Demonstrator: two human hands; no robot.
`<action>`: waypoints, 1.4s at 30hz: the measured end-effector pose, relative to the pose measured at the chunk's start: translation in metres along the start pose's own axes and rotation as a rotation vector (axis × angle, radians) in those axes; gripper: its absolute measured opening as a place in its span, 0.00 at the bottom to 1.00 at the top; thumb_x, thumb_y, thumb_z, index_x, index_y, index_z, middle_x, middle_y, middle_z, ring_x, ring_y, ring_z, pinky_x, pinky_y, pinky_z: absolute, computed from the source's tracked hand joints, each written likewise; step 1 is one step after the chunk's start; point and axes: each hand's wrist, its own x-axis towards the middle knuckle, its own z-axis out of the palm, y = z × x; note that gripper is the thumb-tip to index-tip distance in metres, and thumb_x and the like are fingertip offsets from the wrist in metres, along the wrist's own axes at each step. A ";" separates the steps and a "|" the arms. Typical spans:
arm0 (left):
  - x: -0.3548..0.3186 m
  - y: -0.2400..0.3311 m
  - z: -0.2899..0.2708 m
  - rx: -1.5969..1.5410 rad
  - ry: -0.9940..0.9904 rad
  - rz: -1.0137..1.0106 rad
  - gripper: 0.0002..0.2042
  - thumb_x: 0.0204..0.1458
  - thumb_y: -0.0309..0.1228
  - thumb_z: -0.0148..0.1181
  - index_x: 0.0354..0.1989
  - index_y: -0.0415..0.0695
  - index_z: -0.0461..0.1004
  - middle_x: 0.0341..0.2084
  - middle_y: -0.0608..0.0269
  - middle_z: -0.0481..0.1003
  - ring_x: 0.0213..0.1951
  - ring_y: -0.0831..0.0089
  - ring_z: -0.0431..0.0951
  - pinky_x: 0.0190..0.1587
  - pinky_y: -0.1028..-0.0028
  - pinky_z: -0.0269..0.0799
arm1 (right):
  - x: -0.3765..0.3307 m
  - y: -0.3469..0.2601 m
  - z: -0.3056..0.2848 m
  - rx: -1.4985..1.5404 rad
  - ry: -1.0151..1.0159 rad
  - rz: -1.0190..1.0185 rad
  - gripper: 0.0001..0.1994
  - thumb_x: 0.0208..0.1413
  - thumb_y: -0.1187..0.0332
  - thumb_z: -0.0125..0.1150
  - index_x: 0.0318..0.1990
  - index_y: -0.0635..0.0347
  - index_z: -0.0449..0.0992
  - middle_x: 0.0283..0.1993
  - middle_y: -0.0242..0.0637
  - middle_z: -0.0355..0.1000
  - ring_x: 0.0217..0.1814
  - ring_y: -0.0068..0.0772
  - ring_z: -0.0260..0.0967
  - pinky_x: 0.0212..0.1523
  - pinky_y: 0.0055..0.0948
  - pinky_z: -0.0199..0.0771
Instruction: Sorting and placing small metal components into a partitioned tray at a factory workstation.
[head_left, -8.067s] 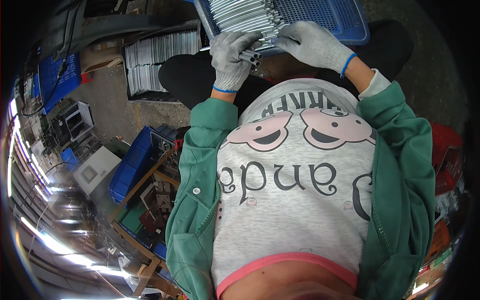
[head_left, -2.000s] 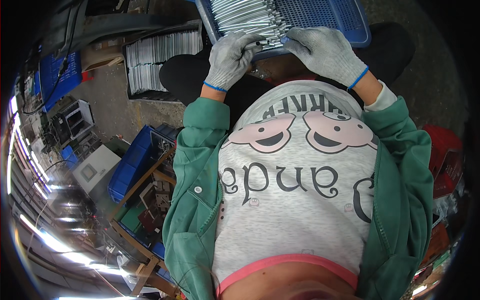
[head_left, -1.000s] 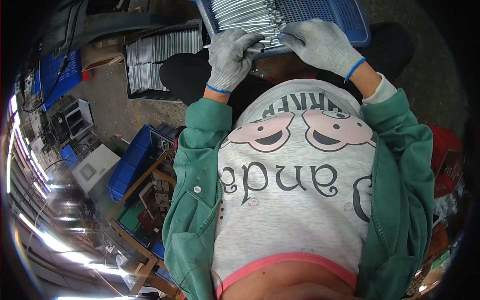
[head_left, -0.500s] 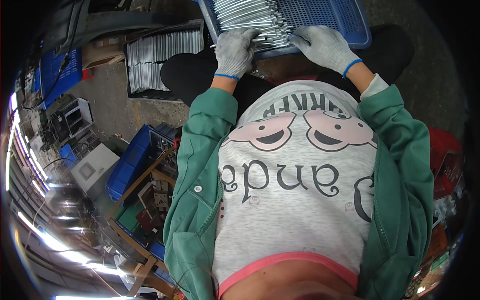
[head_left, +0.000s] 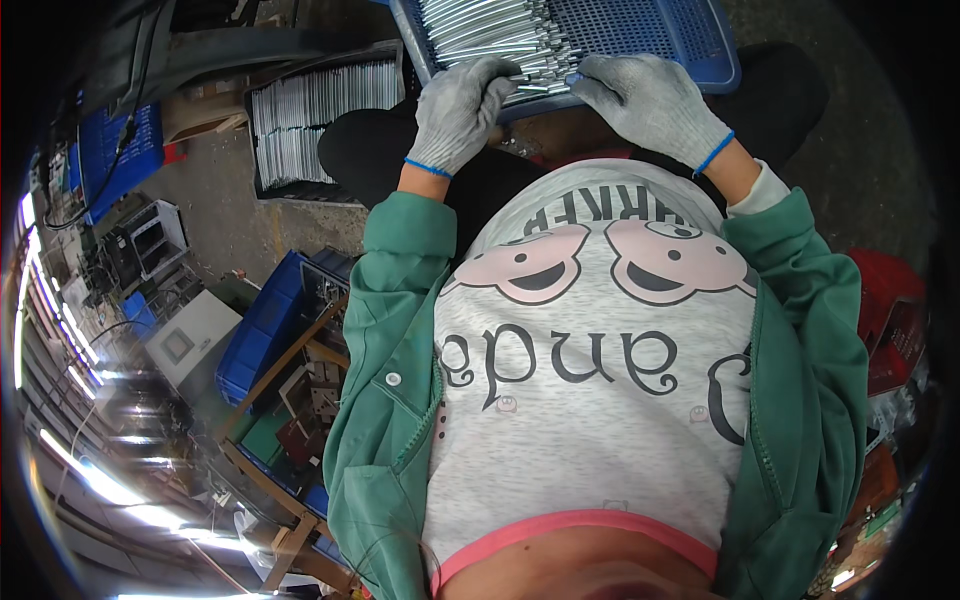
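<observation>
2 gloved hands, left (head_left: 457, 112) and right (head_left: 652, 102), pinch metal rods (head_left: 500, 35) in a blue tray (head_left: 690, 40).

Left hand (head_left: 455, 115), right hand (head_left: 650, 100): grey knit work gloves, blue trim at cuffs. Green jacket, worn open, snap buttons on left front edge, zipper teeth along right edge. White inner cuff showing at right wrist, 1 o'clock. Grey sweatshirt, pink cartoon faces, dark lettering, pink hem. Dark trousers at 12 o'clock.
</observation>
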 end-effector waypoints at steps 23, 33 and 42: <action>-0.003 0.030 -0.011 -0.056 0.267 0.130 0.08 0.45 0.32 0.73 0.34 0.50 0.84 0.29 0.70 0.82 0.32 0.70 0.78 0.44 0.70 0.69 | 0.006 -0.018 -0.014 -0.088 -0.047 -0.075 0.11 0.63 0.60 0.60 0.42 0.56 0.83 0.32 0.36 0.82 0.24 0.33 0.76 0.27 0.30 0.76; -0.007 0.030 -0.010 0.003 0.296 0.133 0.08 0.43 0.30 0.74 0.33 0.51 0.84 0.30 0.72 0.82 0.35 0.71 0.79 0.49 0.71 0.65 | 0.005 -0.029 -0.024 -0.012 -0.054 -0.067 0.10 0.63 0.62 0.60 0.41 0.56 0.84 0.27 0.37 0.80 0.22 0.36 0.75 0.26 0.32 0.74; -0.006 0.028 -0.003 -0.082 0.317 0.136 0.10 0.41 0.27 0.74 0.34 0.50 0.84 0.29 0.71 0.82 0.34 0.71 0.78 0.48 0.70 0.68 | 0.010 -0.015 -0.007 -0.010 -0.088 -0.038 0.11 0.62 0.62 0.60 0.41 0.58 0.84 0.28 0.40 0.81 0.22 0.38 0.74 0.28 0.35 0.73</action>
